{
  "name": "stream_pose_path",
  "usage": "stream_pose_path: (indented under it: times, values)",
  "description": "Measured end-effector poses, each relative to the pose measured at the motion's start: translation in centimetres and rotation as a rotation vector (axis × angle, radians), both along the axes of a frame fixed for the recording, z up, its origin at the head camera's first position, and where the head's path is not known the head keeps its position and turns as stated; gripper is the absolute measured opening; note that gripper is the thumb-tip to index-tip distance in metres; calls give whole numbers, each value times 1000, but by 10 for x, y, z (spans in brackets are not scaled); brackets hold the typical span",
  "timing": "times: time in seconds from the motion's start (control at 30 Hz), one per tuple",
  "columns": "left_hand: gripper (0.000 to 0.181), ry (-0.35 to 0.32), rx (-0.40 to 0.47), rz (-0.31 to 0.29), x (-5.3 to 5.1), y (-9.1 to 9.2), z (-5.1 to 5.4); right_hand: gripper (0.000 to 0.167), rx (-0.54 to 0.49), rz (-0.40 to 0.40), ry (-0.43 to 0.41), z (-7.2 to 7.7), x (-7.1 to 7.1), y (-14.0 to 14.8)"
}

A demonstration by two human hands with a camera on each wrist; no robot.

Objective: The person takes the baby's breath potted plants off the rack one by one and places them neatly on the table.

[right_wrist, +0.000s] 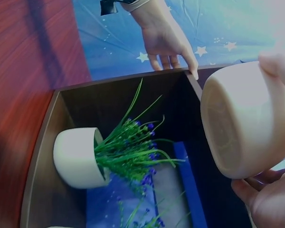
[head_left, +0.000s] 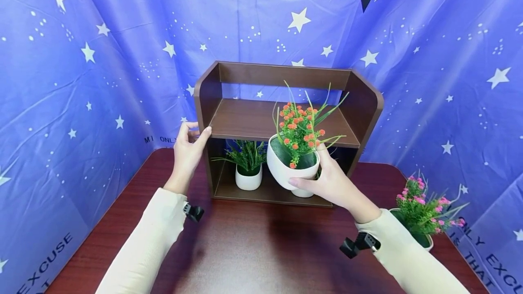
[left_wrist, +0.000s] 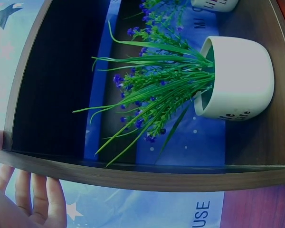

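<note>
Head view shows the right hand gripping an orange-flowered potted plant just right of the frame's centre, while the left hand, left of centre, pinches the brown shelf.

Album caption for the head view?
Right hand holds an orange-flowered pot before a brown shelf, left hand gripping it.

Flowerpot before shelf, potted plants inside, table beneath
</note>
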State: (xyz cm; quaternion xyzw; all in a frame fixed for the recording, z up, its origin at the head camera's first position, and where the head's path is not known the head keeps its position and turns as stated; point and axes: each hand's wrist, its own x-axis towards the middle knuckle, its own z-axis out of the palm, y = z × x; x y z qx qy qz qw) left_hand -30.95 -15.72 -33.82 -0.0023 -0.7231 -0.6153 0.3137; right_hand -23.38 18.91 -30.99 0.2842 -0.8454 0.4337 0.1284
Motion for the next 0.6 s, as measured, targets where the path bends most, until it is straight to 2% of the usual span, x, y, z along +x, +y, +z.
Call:
stream_pose_path:
  times: [0.27, 0.6]
  values:
    - [33, 9, 5, 0, 1, 0, 0, 96, 43, -51, 13, -13, 7, 16]
    - [34, 9, 11, -9, 1, 0, -1, 91, 82, -98, -33, -32, 24, 37]
